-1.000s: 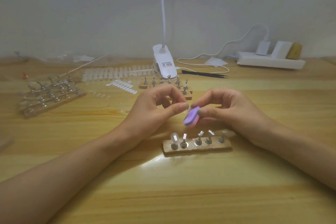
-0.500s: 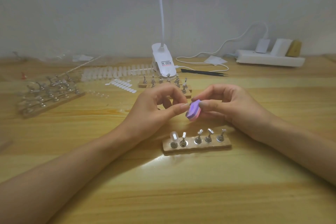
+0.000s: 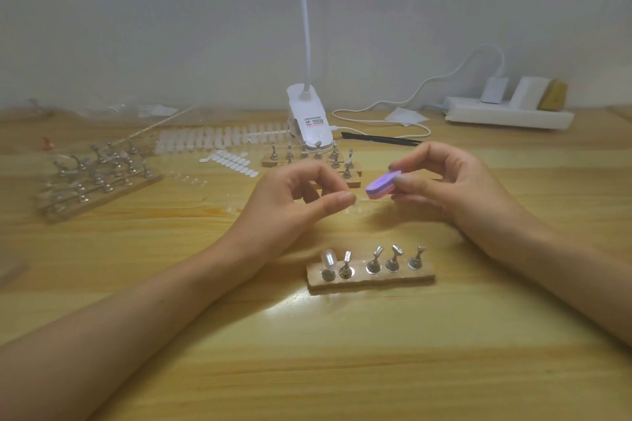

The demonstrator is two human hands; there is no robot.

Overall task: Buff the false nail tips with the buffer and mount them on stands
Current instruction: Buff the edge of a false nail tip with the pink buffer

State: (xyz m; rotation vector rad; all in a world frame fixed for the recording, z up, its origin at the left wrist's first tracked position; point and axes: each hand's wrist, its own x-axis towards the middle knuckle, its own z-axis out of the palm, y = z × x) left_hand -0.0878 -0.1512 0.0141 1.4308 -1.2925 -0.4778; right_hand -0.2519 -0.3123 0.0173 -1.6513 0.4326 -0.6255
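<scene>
My right hand [image 3: 455, 181] pinches a small purple and pink buffer [image 3: 381, 185] between thumb and fingers, above the table. My left hand [image 3: 297, 200] is just left of it, its thumb and forefinger pinched together; a clear nail tip [image 3: 359, 207] seems to stick out from them, though it is faint. Below both hands lies a wooden stand base [image 3: 371, 278] with several metal holders. The leftmost holder carries a clear nail tip [image 3: 329, 258]; the others are bare.
A white clip lamp [image 3: 309, 123] stands at the back centre, with strips of nail tips [image 3: 219, 138] and loose tips [image 3: 232, 161] to its left. More stand bases [image 3: 99, 181] lie at the left and behind my hands. A power strip [image 3: 509, 114] and black tweezers [image 3: 379, 138] are at the back right.
My right hand has lifted the buffer up and to the right, away from my left hand's fingertips. My left hand has stayed about where it was.
</scene>
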